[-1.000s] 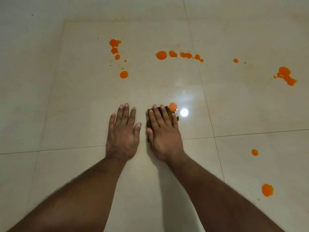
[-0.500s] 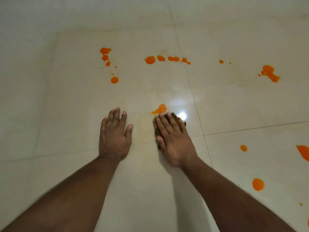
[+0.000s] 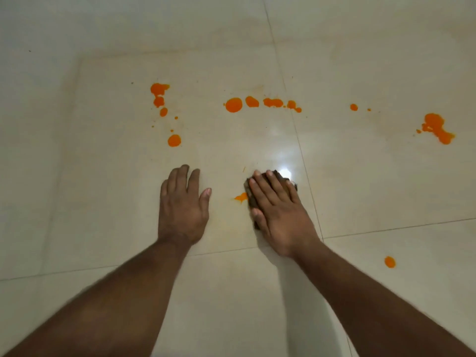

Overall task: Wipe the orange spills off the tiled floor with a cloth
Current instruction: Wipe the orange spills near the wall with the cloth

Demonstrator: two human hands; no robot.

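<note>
The right hand (image 3: 280,215) lies flat, fingers straight, pressing a small dark brown cloth (image 3: 251,199) on the shiny cream tiled floor (image 3: 103,176). The left hand (image 3: 181,210) rests open beside it. The near orange spot (image 3: 241,197) is smaller than a moment ago, so wiping works. The cloth's long side points away from the person. Many orange spills (image 3: 234,105) wait farther off.

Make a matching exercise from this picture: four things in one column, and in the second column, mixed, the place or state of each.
Things
1. left hand
2. cloth
3. small orange smear
4. row of orange drops

Places or states
A. under the right hand
B. flat on the bare tile, holding nothing
C. far ahead of both hands
D. just left of the cloth's edge

Pairs: 1-B, 2-A, 3-D, 4-C
</note>
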